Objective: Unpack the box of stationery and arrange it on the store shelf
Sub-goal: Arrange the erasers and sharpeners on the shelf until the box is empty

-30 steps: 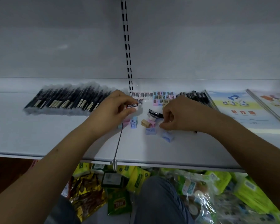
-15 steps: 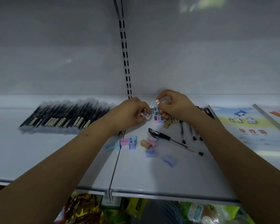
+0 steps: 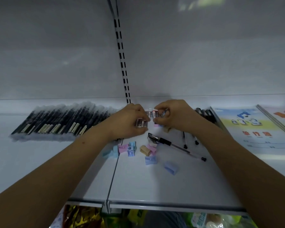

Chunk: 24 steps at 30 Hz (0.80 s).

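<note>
both hands point(image 3: 155, 120) curled, pinching erasers point(image 3: 150, 114)

You have two hands point(image 3: 130, 122) at the shelf point(image 3: 155, 186). Nine or so pastel sharpeners point(image 3: 150, 160) lie loose, though some overlap. One uncapped black pen point(image 3: 174, 146) lies apart. Two workbooks point(image 3: 253, 129) sit right. The wrapped pens point(image 3: 59, 122) and the erasers point(image 3: 152, 114) are too crowded to count.

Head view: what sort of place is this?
Most likely a shop aisle being stocked: a white retail shelf with a slotted upright, pens in a row, exercise books, and packaged snacks on the shelf below.
</note>
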Each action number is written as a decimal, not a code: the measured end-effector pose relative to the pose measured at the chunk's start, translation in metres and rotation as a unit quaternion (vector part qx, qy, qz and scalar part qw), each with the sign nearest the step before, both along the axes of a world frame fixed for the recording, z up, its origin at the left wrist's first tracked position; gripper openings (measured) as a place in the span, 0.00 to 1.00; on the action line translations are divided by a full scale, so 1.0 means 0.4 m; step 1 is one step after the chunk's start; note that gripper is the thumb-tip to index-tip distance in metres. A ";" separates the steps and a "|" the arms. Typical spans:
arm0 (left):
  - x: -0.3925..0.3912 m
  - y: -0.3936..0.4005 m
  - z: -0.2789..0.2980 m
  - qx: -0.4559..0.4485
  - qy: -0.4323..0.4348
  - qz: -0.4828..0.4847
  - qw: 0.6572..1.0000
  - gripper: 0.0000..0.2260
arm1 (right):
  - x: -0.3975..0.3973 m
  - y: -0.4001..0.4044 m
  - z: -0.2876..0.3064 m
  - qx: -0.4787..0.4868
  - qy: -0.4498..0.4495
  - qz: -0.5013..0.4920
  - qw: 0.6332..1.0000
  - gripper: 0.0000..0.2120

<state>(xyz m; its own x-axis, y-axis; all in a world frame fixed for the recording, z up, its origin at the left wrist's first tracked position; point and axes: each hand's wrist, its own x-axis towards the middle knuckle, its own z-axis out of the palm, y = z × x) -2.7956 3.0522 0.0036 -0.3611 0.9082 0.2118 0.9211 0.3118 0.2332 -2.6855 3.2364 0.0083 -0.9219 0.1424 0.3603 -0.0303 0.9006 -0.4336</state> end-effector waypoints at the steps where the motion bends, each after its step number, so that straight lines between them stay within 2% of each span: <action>1: -0.003 -0.003 -0.004 0.011 0.003 0.000 1.000 0.16 | -0.002 -0.001 -0.005 0.016 0.003 0.008 1.000 0.12; 10: -0.011 -0.018 -0.027 0.062 -0.013 0.011 0.998 0.15 | -0.026 -0.028 -0.033 0.156 -0.024 0.036 0.987 0.20; 18: -0.009 -0.014 -0.025 0.061 -0.022 0.019 0.998 0.15 | -0.022 -0.027 -0.035 0.158 -0.002 0.057 0.986 0.16; 24: -0.001 -0.022 -0.014 0.057 -0.045 0.031 0.997 0.16 | -0.037 -0.015 -0.043 0.151 0.003 0.067 0.986 0.19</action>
<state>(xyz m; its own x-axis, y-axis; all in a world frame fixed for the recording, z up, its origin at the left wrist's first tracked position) -2.7960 3.0434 -0.0020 -0.4379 0.8552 0.2772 0.8746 0.3338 0.3518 -2.7004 3.2303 -0.0089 -0.9232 -0.0943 0.3726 -0.1589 0.9764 -0.1465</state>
